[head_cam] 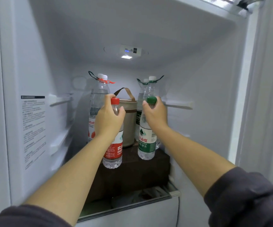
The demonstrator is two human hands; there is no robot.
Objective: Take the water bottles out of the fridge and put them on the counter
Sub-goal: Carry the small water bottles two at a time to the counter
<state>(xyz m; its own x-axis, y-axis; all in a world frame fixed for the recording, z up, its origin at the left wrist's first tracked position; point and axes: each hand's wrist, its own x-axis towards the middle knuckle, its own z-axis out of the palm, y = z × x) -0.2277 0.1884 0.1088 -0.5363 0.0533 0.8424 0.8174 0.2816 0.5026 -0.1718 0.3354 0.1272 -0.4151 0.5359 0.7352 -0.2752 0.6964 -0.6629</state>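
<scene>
Both my arms reach into the open fridge. My left hand (108,119) is wrapped around the neck of a red-capped water bottle (113,151) with a red label, held just above the front of a dark brown box. My right hand (155,114) grips the upper part of a green-capped water bottle (146,145) with a green label, also lifted. Behind the left hand stands a tall clear bottle (98,102) with a white cap and a red tie. Behind the right hand stand two more white-capped bottles (149,88) with green ties.
A beige cylindrical bag (130,122) with a brown handle stands between the bottles on the dark brown box (132,176). A glass shelf edge (173,193) runs below the box. The fridge's white side walls (34,128) close in left and right.
</scene>
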